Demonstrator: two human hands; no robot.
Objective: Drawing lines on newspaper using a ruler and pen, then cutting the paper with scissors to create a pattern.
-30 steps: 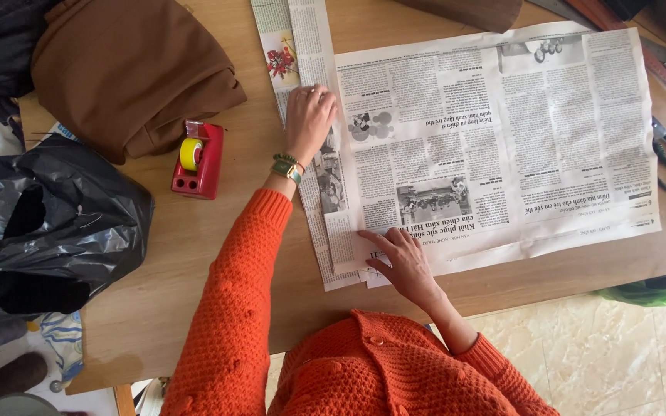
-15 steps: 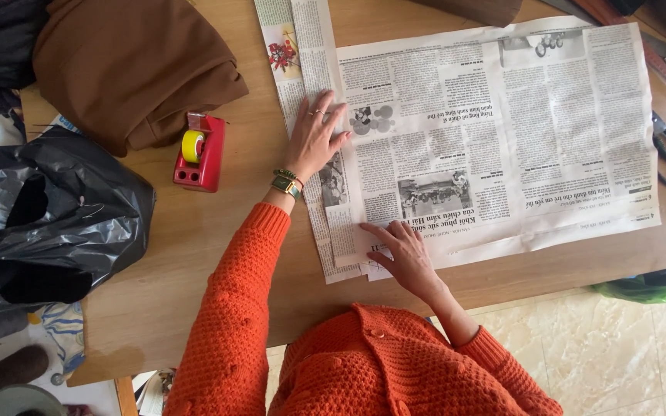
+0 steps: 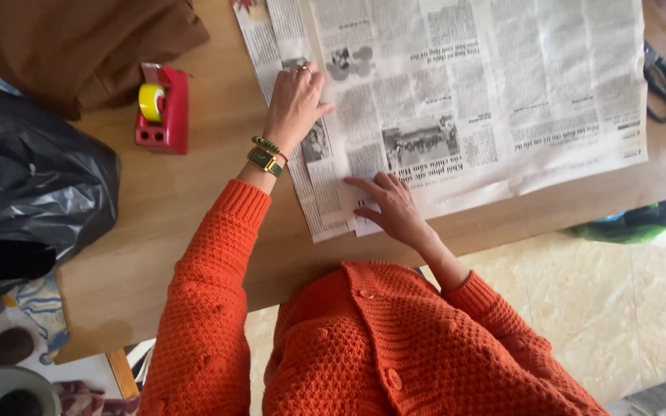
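Left hand [image 3: 296,104] shifted lower, newspaper [image 3: 487,92] pressed

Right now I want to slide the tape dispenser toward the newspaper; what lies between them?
In the head view, only bare wooden table separates the red tape dispenser from the newspaper.

My wooden table [image 3: 194,223] carries, at centre and right, a spread newspaper [image 3: 487,100] lying flat, its left edge overlapping a narrower strip beneath. To its left stands a red tape dispenser [image 3: 165,108] holding a yellow roll. Brown cloth [image 3: 79,38] lies at the far left; a black plastic bag [image 3: 32,192] rests on the left edge. Scissors [image 3: 660,81] lie far right.
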